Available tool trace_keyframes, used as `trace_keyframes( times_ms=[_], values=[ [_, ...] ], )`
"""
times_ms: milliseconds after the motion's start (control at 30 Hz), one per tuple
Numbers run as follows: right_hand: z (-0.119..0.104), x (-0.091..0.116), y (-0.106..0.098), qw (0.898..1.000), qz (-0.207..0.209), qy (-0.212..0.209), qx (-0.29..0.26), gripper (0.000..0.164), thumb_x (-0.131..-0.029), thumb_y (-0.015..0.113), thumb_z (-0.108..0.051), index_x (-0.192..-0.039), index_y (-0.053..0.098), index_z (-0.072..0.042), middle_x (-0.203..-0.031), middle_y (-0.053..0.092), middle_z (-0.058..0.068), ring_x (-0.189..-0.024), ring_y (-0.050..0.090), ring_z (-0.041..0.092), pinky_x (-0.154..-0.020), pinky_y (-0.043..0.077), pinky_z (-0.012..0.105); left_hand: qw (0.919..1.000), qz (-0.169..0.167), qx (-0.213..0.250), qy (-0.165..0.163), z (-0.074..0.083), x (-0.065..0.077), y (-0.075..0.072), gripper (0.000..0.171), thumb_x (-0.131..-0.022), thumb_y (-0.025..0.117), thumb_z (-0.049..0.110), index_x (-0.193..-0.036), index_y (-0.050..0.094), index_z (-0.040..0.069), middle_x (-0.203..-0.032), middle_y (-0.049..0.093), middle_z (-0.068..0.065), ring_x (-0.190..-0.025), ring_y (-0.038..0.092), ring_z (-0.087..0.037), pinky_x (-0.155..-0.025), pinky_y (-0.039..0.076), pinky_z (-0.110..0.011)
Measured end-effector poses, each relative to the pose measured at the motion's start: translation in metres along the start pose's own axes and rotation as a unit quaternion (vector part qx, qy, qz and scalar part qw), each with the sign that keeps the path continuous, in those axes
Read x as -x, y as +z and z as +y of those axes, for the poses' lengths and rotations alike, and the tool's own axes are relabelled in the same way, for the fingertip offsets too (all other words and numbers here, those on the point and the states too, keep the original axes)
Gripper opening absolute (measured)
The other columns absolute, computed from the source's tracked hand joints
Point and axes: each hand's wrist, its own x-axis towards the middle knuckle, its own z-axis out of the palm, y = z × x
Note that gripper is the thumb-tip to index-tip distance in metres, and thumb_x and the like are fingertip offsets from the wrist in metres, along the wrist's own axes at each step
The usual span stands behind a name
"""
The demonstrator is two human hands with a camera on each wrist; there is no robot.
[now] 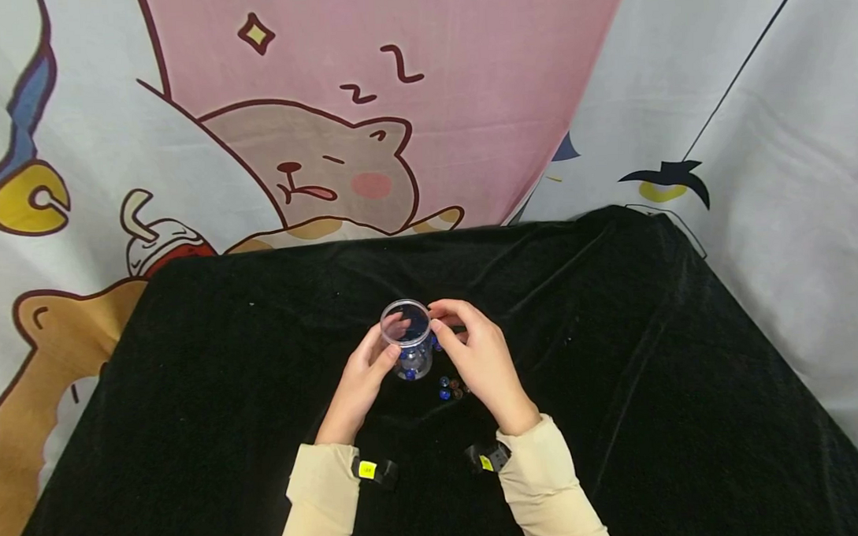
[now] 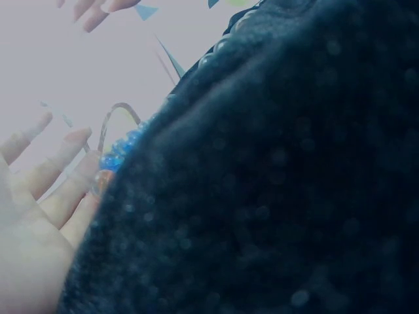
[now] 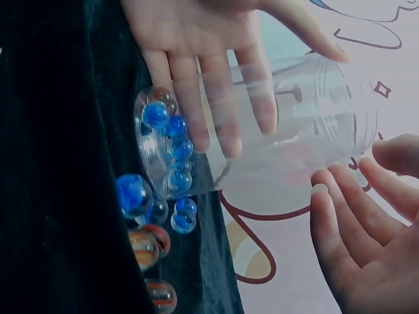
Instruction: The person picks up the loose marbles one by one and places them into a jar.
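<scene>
A clear plastic jar (image 1: 413, 361) stands on the black cloth, with several blue marbles (image 3: 181, 149) and a brownish one at its bottom. My left hand (image 1: 360, 383) grips the jar from the left, its fingers spread along the far wall and its thumb near the rim. Beside the opposite side of the rim is my right hand (image 1: 480, 359), its thumb and fingers apart and lightly bent, fingertips right at the rim. The jar looks washed out in the left wrist view, where the left palm (image 2: 33, 216) shows.
Loose marbles lie on the cloth (image 1: 264, 431) beside the jar and below the right hand: a blue marble (image 3: 134, 194), an orange-striped marble (image 3: 144, 247) and several others. A patterned curtain (image 1: 507, 76) hangs behind the table.
</scene>
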Motion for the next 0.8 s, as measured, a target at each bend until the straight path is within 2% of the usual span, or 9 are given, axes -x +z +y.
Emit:
trace_keyframes(
  times_ms=[67,433,633,800],
  values=[
    [0.002,0.0,-0.001,1.0,-0.003,-0.004,0.005,0.024,-0.089,0.054,-0.031,-0.109,0.059,-0.02,-0.103,0.057,-0.013,-0.089,0.054,0.001,-0.071,0.048,0.027,1.0,-0.003,0.001,0.002,0.007,0.001,0.002,0.042,-0.094,0.043,0.016,-0.135,0.035,0.007,-0.134,0.041,-0.017,-0.125,0.035,-0.027,-0.099,0.03,-0.047],
    [0.009,-0.002,-0.007,0.999,-0.032,0.002,0.04,0.023,-0.088,0.055,-0.03,-0.109,0.059,-0.019,-0.101,0.057,-0.009,-0.086,0.055,0.005,-0.067,0.048,0.026,1.0,-0.001,-0.001,0.003,0.006,0.001,0.001,0.042,-0.094,0.043,0.017,-0.135,0.035,0.007,-0.133,0.041,-0.015,-0.125,0.036,-0.026,-0.099,0.03,-0.045],
    [0.014,-0.002,-0.006,0.997,-0.039,0.014,0.068,0.024,-0.088,0.056,-0.027,-0.11,0.061,-0.02,-0.102,0.057,-0.008,-0.085,0.056,0.005,-0.068,0.048,0.027,1.0,0.003,0.003,-0.001,-0.007,-0.002,-0.002,0.041,-0.094,0.045,0.019,-0.133,0.039,0.014,-0.132,0.044,-0.009,-0.124,0.038,-0.02,-0.099,0.03,-0.044],
    [0.022,-0.001,-0.002,0.993,-0.061,0.021,0.102,0.027,-0.087,0.056,-0.026,-0.113,0.06,-0.02,-0.107,0.056,-0.007,-0.086,0.056,0.006,-0.07,0.047,0.029,1.0,0.003,0.001,0.002,-0.018,-0.004,-0.004,0.042,-0.093,0.047,0.027,-0.133,0.039,0.02,-0.132,0.045,-0.004,-0.123,0.038,-0.014,-0.098,0.031,-0.044]
  ],
)
